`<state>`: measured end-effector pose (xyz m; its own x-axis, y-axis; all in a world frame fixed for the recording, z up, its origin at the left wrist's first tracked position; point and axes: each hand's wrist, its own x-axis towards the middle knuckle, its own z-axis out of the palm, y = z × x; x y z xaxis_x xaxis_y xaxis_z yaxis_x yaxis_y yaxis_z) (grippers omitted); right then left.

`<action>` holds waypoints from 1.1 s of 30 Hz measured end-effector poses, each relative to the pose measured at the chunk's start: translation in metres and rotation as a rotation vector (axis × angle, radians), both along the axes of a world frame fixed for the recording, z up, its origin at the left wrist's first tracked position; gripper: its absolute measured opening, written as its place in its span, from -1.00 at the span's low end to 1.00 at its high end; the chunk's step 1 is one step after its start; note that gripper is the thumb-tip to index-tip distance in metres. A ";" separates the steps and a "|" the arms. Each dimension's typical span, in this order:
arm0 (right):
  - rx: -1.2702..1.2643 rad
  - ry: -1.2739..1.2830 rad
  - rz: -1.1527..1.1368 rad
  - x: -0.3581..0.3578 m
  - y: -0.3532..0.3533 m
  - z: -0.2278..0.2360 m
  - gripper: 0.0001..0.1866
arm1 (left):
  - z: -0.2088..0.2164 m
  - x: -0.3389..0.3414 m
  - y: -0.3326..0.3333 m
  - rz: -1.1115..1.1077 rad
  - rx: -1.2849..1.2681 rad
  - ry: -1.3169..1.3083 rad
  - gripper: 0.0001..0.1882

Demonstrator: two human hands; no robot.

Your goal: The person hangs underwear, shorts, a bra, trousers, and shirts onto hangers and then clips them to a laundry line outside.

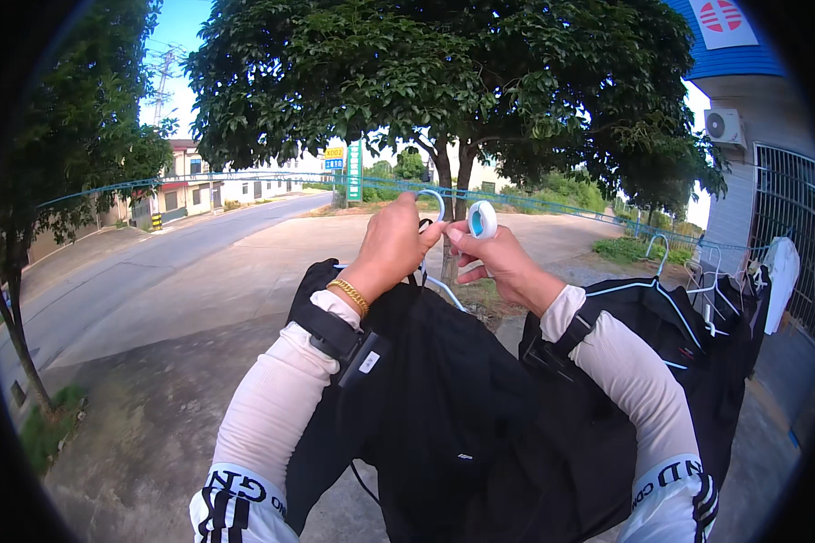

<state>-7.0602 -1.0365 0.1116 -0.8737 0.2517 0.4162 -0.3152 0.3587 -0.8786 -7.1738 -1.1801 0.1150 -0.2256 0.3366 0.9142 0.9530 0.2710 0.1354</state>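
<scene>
My left hand (385, 244) is closed around the neck of a pale hanger (445, 291), just below its curved hook near the blue line (525, 200). A black garment (435, 380) with a small light logo hangs from this hanger, and a thin black cord shows below my fingers. Close beside it, my right hand (507, 262) pinches a small, rounded white thing with a teal inside (482, 220); its exact kind is unclear. The fingertips of both hands nearly meet. Whether the hook rests on the line is hard to see.
More dark clothes (647, 317) hang on pale hangers to the right, beside a white cloth (781, 281). A building with a barred window (788, 208) stands at the right. Beyond the line are a tree (453, 81), a concrete yard (317, 240) and a road (109, 271).
</scene>
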 end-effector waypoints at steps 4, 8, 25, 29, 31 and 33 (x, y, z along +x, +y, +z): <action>-0.097 0.062 0.305 -0.026 -0.009 0.001 -0.48 | -0.004 0.011 -0.017 -0.014 -0.052 -0.006 -0.57; -0.191 0.083 0.524 -0.032 -0.005 -0.004 -0.51 | -0.003 0.021 -0.024 -0.065 -0.096 -0.041 -0.61; -0.142 0.130 0.434 -0.015 -0.036 -0.008 -0.63 | -0.022 0.026 -0.036 -0.448 -0.053 -0.379 -0.47; -0.172 0.134 0.396 -0.012 -0.035 -0.012 -0.62 | -0.027 0.029 -0.032 -0.388 -0.055 -0.285 -0.50; -0.183 0.148 0.457 -0.016 -0.033 -0.013 -0.62 | -0.028 0.029 -0.030 -0.483 0.036 -0.348 -0.54; -0.226 0.158 0.438 -0.014 -0.041 -0.012 -0.62 | -0.024 0.028 -0.033 -0.476 0.005 -0.377 -0.53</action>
<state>-7.0745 -1.0777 0.0992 -0.8479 -0.0253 0.5296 -0.5289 -0.0298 -0.8482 -7.1454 -1.2131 0.0905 -0.3604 0.4758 0.8023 0.8553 -0.1747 0.4878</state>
